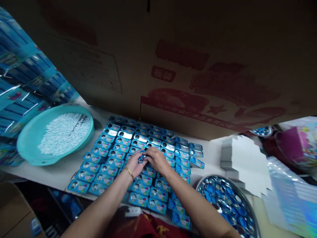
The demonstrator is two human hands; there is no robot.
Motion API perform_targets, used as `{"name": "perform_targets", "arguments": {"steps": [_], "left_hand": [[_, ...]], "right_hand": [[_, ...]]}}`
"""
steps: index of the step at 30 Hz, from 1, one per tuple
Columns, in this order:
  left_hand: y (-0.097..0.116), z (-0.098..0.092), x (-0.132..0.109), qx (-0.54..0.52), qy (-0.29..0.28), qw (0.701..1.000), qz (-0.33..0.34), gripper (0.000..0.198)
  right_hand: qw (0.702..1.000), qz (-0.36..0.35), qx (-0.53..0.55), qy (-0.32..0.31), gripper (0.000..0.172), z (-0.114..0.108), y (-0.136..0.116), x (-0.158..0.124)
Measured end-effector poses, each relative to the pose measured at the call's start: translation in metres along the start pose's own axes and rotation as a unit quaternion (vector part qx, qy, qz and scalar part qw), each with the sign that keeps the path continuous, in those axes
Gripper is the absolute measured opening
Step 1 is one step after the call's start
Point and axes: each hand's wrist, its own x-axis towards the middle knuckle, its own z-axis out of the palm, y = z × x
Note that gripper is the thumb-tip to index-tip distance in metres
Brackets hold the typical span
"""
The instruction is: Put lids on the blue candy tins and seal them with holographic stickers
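My left hand (135, 164), with a gold bracelet at the wrist, and my right hand (157, 160) meet over the middle of the table. Fingers of both hands close on a small blue metal piece (142, 159), which they partly cover; I cannot tell whether it is a lid or a whole tin. Beneath and around them lie rows of small blue printed tins (118, 146), many with a round silvery opening or disc at one end. To the right, a metal bowl (255, 216) holds many round blue and silver lids (224, 195).
A turquoise basin (31, 145) of small pale pellets (64, 134) stands at the left. Blue packs (22, 62) are stacked behind it. A large cardboard box (138, 59) walls off the back. Stacked white card sheets (247, 162) and clear plastic bags (289, 188) lie right.
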Motion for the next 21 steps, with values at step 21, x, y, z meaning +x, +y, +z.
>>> {"name": "perform_targets", "arguments": {"steps": [21], "left_hand": [[0.006, -0.003, -0.016, 0.177, 0.038, 0.983, 0.043, 0.029]], "right_hand": [[0.876, 0.408, -0.253, -0.049, 0.039, -0.081, 0.083, 0.068]]}}
